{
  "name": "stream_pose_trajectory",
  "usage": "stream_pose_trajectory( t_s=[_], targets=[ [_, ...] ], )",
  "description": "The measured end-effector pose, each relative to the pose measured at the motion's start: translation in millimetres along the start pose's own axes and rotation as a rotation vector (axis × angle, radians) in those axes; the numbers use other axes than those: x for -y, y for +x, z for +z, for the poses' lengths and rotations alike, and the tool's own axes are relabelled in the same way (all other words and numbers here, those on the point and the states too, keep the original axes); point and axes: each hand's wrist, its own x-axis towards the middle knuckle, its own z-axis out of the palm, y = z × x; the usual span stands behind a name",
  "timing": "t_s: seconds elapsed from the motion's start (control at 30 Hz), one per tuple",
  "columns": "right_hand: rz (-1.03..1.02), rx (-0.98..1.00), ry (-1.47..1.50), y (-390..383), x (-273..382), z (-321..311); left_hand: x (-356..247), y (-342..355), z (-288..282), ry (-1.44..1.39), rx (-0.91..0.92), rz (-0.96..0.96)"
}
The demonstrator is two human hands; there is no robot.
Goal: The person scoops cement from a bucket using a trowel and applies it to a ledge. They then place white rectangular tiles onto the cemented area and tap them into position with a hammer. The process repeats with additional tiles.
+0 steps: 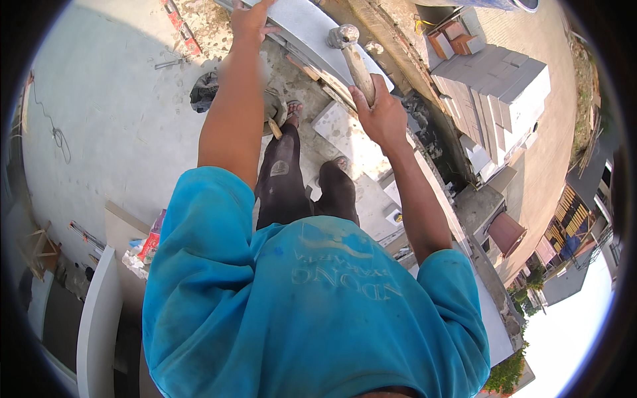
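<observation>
My right hand [381, 116] grips the wooden handle of a mallet [344, 36] with a pale, cylindrical head, which is over a light grey slab [302, 20] along the top of the ledge. My left hand [251, 23] is at the slab's upper left end, fingers apart against its edge. Below my left arm are a dark bundle [202, 93] and a short wooden handle [275, 127] sticking out of something grey, beside my foot.
Grey blocks [494, 86] are stacked beyond the ledge at right, with bricks [451, 38] above and a pinkish planter [504, 232] lower down. A red spirit level [179, 26], a cable [58, 136] and a bag [151, 245] lie on the left floor.
</observation>
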Motion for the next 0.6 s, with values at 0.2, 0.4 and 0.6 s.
stream_pose_trajectory(
  t_s=[0.2,0.4,0.6],
  targets=[
    [0.061,-0.004,0.11,-3,0,-11,10,14,0,0.039,0.021,-0.01],
    [-0.063,-0.014,0.259,-126,-49,6,43,-26,-59,0.297,-0.065,0.079],
    [0.196,0.471,0.102,-184,-165,144,231,-196,-210,0.453,-0.16,-0.363]
  ],
)
